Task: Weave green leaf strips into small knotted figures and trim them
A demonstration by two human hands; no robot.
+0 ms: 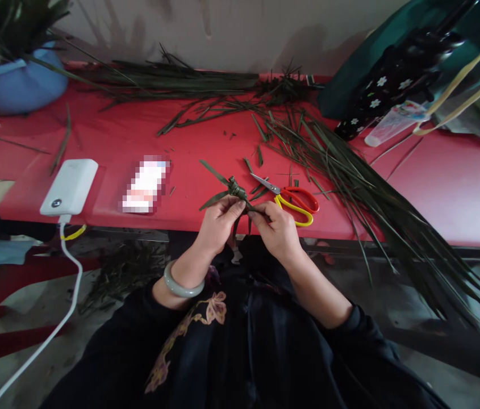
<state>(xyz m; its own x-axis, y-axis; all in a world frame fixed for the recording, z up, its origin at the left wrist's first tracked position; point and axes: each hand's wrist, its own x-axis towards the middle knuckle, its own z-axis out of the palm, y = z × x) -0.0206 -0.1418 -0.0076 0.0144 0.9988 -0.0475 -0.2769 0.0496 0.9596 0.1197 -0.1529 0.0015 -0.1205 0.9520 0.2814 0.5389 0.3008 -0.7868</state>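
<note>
Between my two hands, at the table's front edge, is a small woven leaf figure (237, 190) of folded green strips with loose ends sticking out. My left hand (220, 220) pinches its lower left side between thumb and fingers. On the other side, my right hand (277, 227) has thumb and fingertips closed on a strip at its lower end. Scissors (280, 193) with one red and one yellow handle lie just beyond my right hand, blades partly spread. Cut leaf scraps (260, 155) are scattered around them.
Long leaf strips (359, 176) overhang the table's front edge at right; more leaves (171, 79) lie along the wall. A blue basin (22, 85) holds leaves. A white power bank (70, 184) with a cable and a phone (145, 184) lie left. An umbrella (388, 85) and plastic cup (395, 122) are at right.
</note>
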